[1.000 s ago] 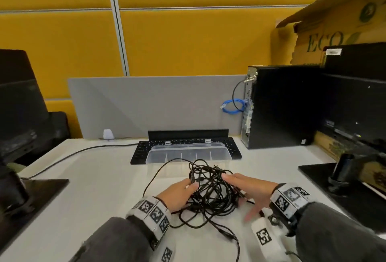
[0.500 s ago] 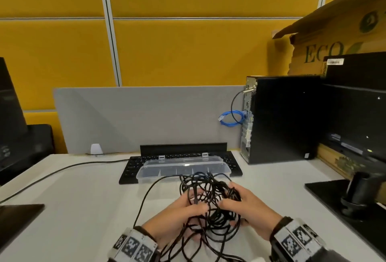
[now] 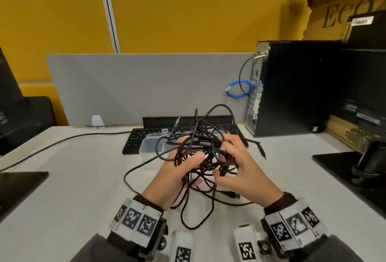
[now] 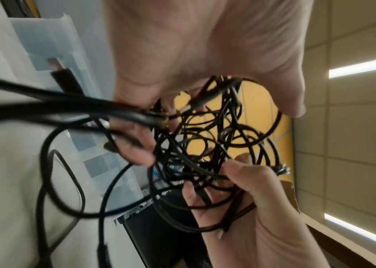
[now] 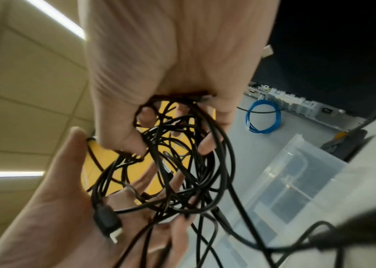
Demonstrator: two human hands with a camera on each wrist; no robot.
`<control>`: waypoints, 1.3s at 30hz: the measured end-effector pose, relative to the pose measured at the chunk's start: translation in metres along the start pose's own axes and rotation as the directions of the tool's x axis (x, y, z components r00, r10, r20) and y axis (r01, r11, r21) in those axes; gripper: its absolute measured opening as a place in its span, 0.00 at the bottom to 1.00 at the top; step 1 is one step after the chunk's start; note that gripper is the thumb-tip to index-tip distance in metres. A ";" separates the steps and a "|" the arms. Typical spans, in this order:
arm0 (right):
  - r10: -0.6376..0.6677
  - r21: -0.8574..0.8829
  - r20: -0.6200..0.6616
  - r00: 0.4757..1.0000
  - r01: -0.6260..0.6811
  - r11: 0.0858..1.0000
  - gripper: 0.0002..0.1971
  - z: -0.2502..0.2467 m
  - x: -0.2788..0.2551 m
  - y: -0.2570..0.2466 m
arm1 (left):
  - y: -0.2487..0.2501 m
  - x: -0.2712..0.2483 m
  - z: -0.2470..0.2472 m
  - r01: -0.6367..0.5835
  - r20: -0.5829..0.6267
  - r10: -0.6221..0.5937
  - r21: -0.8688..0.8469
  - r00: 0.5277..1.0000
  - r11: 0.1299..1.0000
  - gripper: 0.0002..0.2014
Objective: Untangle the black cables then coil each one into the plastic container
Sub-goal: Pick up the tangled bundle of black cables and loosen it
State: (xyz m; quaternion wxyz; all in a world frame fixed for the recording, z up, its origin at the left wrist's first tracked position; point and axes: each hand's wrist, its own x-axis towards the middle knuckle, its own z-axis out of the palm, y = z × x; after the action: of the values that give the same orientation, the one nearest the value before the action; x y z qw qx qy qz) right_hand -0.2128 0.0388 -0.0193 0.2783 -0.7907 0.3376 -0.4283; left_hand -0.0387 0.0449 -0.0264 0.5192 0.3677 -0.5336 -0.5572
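A tangle of black cables hangs lifted above the white desk, with loose loops trailing down onto it. My left hand grips the bundle from the left, fingers curled into the loops. From the right, my right hand grips it with thumb and fingers hooked round strands. In the left wrist view the cables sit between my left hand and right hand. A USB plug lies against my left palm. The clear plastic container stands behind the bundle, partly hidden.
A black keyboard lies under the container's far side, against a grey divider. A black PC tower with a blue cable stands at the right. Monitor stands sit at the right and left. A thin cable crosses the desk.
Both hands have closed round the tangle and raised it off the desk, so it now hangs in front of the container. The head view has dropped closer.
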 end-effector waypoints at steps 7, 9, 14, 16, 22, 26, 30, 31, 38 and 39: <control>0.104 0.400 -0.055 0.993 -0.073 0.914 0.32 -0.015 -0.006 0.004 | -0.001 0.001 0.000 -0.170 -0.163 0.169 0.003 0.972 0.985 0.10; 0.197 0.497 -0.175 0.965 -0.087 0.863 0.37 -0.018 -0.005 0.006 | 0.000 0.000 -0.001 -0.203 -0.171 0.201 0.005 0.965 0.979 0.09; 0.421 0.589 0.027 0.907 -0.355 0.726 0.34 -0.021 -0.005 0.003 | 0.000 -0.003 -0.007 -0.250 -0.016 0.254 0.123 0.967 0.960 0.15; 0.395 0.552 0.142 0.907 -0.404 0.729 0.33 -0.018 -0.007 0.003 | -0.001 -0.006 -0.005 -0.241 0.087 0.230 0.165 0.969 0.956 0.17; 0.317 0.703 0.263 0.911 -0.406 0.584 0.26 -0.018 -0.008 0.012 | 0.002 -0.008 -0.006 -0.113 0.154 0.106 0.038 0.982 0.993 0.28; 0.280 0.703 0.008 0.960 -0.205 0.681 0.16 -0.028 -0.009 0.021 | 0.010 -0.008 -0.015 -0.054 0.127 0.044 0.072 0.991 0.996 0.33; 0.111 0.410 -0.269 0.957 0.010 0.912 0.14 -0.040 -0.010 0.021 | 0.019 -0.007 -0.028 0.074 0.106 -0.063 -0.103 0.992 0.992 0.35; 0.059 0.327 -0.314 0.948 0.050 0.944 0.17 -0.040 -0.009 0.022 | 0.019 -0.008 -0.029 0.098 0.112 -0.082 -0.145 0.990 0.985 0.37; -0.148 0.131 -0.262 0.954 0.187 0.974 0.14 -0.029 -0.008 0.019 | 0.017 -0.006 -0.020 0.189 0.095 -0.168 -0.277 0.981 0.942 0.41; -0.179 0.115 -0.243 0.953 0.212 0.971 0.14 -0.026 -0.007 0.018 | 0.015 -0.006 -0.014 0.203 0.103 -0.180 -0.292 0.978 0.935 0.39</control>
State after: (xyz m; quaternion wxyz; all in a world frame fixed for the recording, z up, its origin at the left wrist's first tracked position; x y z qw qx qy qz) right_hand -0.2435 0.0292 -0.0240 0.2479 -0.7438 0.2569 -0.5651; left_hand -0.0213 0.0488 -0.0149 0.4923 0.3136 -0.4229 -0.6931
